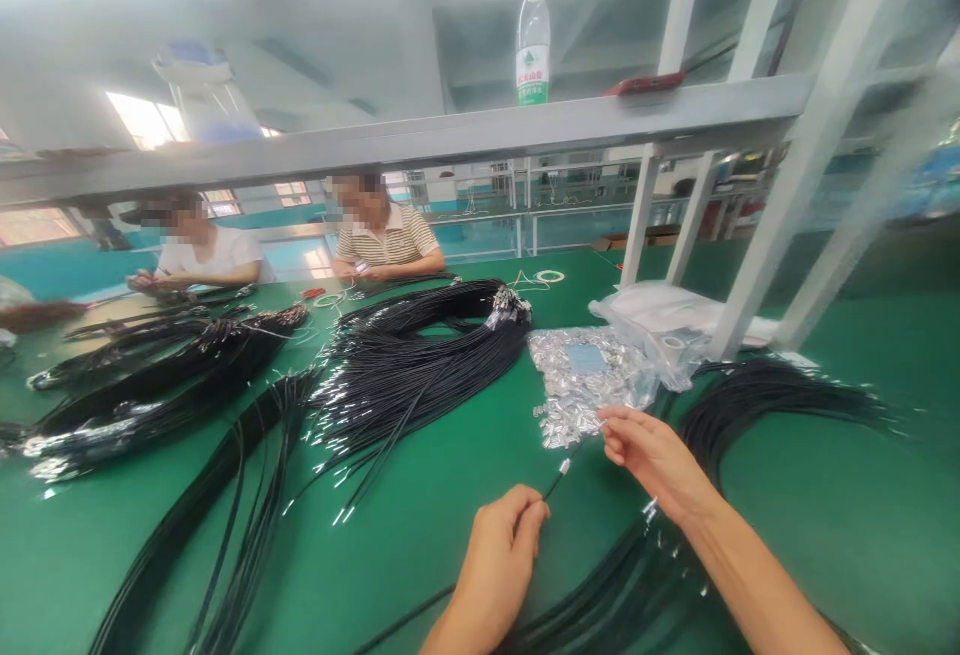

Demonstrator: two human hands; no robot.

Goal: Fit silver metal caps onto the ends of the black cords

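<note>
My left hand [499, 560] pinches a thin black cable [556, 482] near its end, and the metal tip points up and to the right. Just beyond that tip, my right hand [651, 457] reaches to the near edge of a pile of small silver metal terminals [581, 385] on the green table [450, 515]. Its fingertips are drawn together at the pile; whether they hold a terminal is hidden. A bundle of black cables [637, 575] runs under my right forearm.
Large bundles of black cables [405, 365] cover the table's middle and left [150, 385]. A clear plastic bag [660, 320] lies by a white shelf frame [772, 225]. A bottle [532, 50] stands on the overhead shelf. Two people [386, 235] work at the far side.
</note>
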